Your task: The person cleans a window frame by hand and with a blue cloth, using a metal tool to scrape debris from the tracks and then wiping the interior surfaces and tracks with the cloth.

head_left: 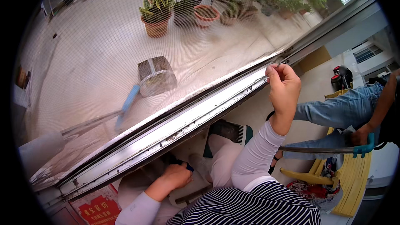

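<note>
A mesh screen point(103, 47) in a white metal frame point(175, 117) slants across the view, its lower rail chipped and dirty. At the frame's right end my right hand point(282, 82) has thumb and fingertips pinched together near a dark, thin bit; what exactly it holds is too small to tell. Lower down, my left hand point(176, 175) is curled around a dark blue object point(188, 167), mostly hidden by the fingers, below the rail and near my legs.
Beyond the screen stand potted plants point(156, 22) and a long-handled scoop point(156, 76). A dustpan point(228, 134) with a comb edge lies by my foot. At right, another person in jeans point(340, 103) sits on a yellow bench point(353, 181), a hand near a teal-ended metal pole point(315, 150).
</note>
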`<state>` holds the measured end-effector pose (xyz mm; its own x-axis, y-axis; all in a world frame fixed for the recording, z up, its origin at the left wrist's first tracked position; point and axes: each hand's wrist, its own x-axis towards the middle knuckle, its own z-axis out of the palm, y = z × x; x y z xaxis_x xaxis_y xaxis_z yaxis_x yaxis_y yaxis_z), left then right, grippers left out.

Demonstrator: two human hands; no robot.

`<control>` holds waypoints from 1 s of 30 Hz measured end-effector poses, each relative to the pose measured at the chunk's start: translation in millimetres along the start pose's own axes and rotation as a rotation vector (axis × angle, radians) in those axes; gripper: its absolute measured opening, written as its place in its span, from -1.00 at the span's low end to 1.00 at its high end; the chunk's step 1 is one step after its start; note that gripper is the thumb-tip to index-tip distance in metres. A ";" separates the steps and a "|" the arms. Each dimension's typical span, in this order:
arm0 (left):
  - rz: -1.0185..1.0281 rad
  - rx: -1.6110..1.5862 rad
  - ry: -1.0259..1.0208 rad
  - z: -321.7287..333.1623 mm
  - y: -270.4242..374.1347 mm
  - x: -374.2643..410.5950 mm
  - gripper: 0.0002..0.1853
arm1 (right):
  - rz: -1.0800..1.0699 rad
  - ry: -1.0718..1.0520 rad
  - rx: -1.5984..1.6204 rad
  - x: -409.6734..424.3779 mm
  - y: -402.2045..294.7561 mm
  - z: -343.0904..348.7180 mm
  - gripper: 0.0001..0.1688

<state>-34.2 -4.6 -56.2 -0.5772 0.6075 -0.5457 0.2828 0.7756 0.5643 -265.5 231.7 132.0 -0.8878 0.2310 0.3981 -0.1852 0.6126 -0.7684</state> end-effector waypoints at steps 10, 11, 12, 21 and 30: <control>-0.026 0.012 -0.038 -5.4 -0.4 4.5 -0.72 | -0.014 0.247 -0.194 15.5 27.0 3.4 -0.86; -0.029 0.012 -0.039 -5.4 -0.4 4.8 -0.72 | 0.045 0.196 -0.045 14.7 24.1 0.8 -0.86; -0.028 0.014 -0.040 -5.3 -0.5 5.0 -0.72 | 0.103 0.143 0.104 14.2 22.2 -0.7 -0.86; -0.036 0.018 -0.022 -5.7 0.4 6.4 -0.71 | 0.178 0.043 0.146 6.9 2.9 -1.4 -0.81; -0.052 0.004 -0.021 -6.3 1.1 1.6 -0.72 | 0.257 -0.204 0.297 2.8 -0.1 0.6 -0.86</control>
<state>-39.6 -3.9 -52.6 -0.5748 0.5696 -0.5874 0.2556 0.8070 0.5324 -268.3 231.8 132.9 -0.9803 0.1757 0.0907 -0.0336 0.3041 -0.9520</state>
